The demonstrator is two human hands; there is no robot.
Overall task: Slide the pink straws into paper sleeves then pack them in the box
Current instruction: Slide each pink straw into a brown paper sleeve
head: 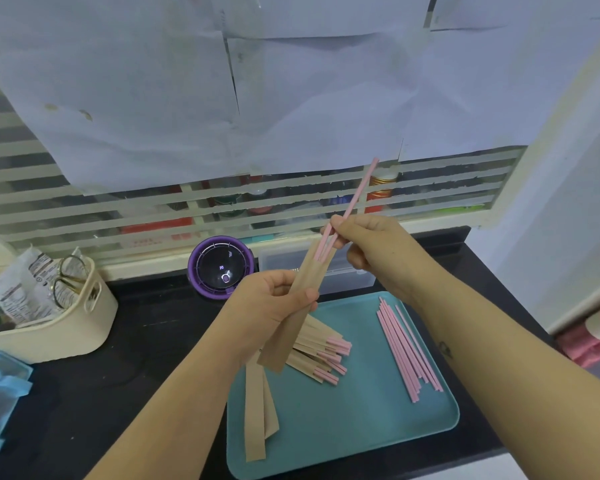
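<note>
Pink straws in hand: two thin pink straws (352, 202) enter the top of a kraft-brown paper sleeve (300, 299), most of their length sticking up and to the right above it.
Paper sleeve: flat, tan, held tilted above the tray, open mouth up, lower end hanging free over the filled pile.
Left hand: the left hand (274, 306) has its grip clenched around the middle of the sleeve, thumb across the front.
Right hand: the right hand (371, 247) pinches the straws just above the sleeve mouth, grip closed on them.
Loose straws: a bundle of bare pink straws (407, 348) lies along the right side of the tray, roughly parallel.
Filled sleeves: a fanned pile of filled sleeves (321, 351) lies near the tray's middle, pink tips poking out at the right ends.
Empty sleeves: a few empty sleeves (257, 420) overhang the tray's left edge.
Tray: a teal tray (361, 427) with rounded corners carries all the stock.
Table: a black table (136, 341) holds the tray, a cream basket (66, 334) with scissors and packets at left, a purple round device (221, 267) behind, and a clear plastic box (347, 271) beside it.
Room: white paper sheets (187, 81) cover a slatted window; pale wall at right.
</note>
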